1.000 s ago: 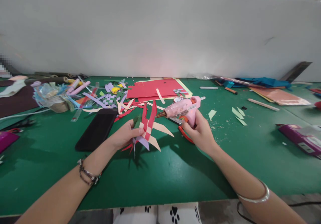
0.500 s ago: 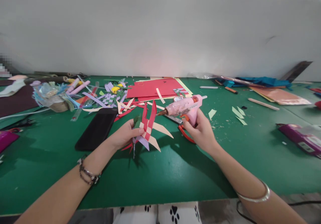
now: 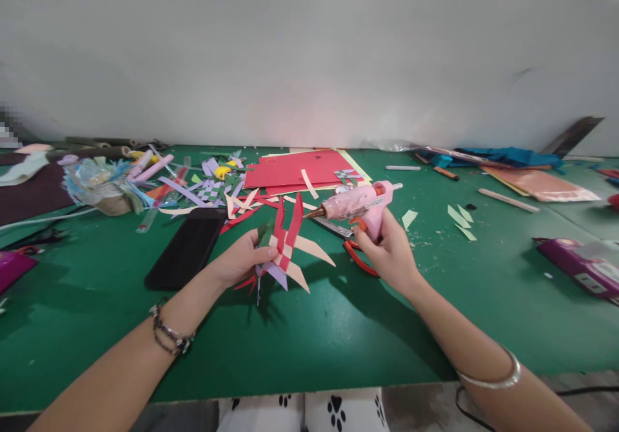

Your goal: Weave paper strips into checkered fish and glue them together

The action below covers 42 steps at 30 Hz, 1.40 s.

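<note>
Between the thumb and fingers of my left hand is a woven paper piece with red, peach, purple and green strips sticking out around it. My right hand is wrapped round the handle of a pink hot glue gun, its index finger by the orange trigger. The gun's brass nozzle points left and sits right beside the upper red strip; whether it touches cannot be made out. Scissors with orange handles lie on the table, partly behind the gun and my right hand.
On the green table a black phone lies left of my left hand. Behind are paper scraps and red sheets. Pale green pieces, a glue stick and a purple pouch lie rightward.
The glue gun has shifted very slightly to the right and up with my right hand. My left hand and the woven paper piece look almost unmoved.
</note>
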Available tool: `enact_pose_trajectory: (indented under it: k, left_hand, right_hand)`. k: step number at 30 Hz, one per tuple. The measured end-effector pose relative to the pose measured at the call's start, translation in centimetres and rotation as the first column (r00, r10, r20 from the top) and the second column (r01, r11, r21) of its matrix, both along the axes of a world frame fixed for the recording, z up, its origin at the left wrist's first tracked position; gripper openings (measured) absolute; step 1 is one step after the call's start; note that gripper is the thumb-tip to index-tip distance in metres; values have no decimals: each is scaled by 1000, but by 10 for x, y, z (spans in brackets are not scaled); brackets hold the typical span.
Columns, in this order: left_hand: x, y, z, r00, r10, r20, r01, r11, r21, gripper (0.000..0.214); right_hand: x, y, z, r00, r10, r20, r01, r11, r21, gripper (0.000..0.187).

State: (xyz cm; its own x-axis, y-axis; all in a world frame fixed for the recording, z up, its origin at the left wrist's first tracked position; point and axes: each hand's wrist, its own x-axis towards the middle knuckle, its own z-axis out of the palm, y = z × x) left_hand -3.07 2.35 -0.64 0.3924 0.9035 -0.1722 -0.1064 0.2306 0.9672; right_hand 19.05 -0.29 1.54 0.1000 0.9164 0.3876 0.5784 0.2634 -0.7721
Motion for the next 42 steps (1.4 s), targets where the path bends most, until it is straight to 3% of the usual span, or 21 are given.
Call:
enact_pose_trajectory:
  k: [21,42]
  left_hand:
    - [2,0,3,1000,8,14,-8,1000,-2,48]
    - [0,-1,5,995,16,93,-15,1000,-18,45]
  right_hand:
    - [1,0,0,1000,-11,0,11,1000,12,11]
    - [2,0,0,997,68,47,-68,998,2,15]
